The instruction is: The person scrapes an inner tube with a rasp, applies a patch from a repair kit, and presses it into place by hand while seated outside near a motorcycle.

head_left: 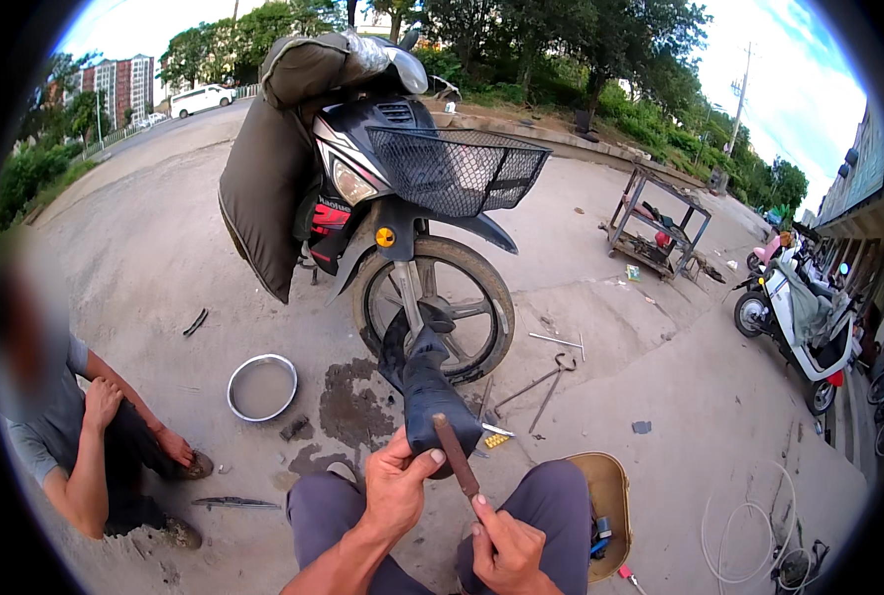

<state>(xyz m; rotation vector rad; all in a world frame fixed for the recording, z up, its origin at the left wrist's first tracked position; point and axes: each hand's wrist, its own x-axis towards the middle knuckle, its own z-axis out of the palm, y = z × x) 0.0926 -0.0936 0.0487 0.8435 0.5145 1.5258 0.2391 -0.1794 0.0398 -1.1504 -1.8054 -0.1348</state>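
A black inner tube (424,385) stretches from the front wheel (502,322) of a motorbike to my lap. My left hand (394,494) pinches its near end between thumb and fingers, holding it up above my knees. In my right hand (508,547) is a flat, rusty brown file (456,458), gripped at its lower end. The file's upper part lies across the tube, close to my left thumb. Whether the file presses on the rubber I cannot tell.
A metal basin (294,375) of murky water stands left of a wet patch. Right of the wheel lie a T-handled wrench (558,344), metal rods and a yellow patch strip (498,439). A tan tool case (615,476) sits by my right knee. Another person (85,476) squats at left.
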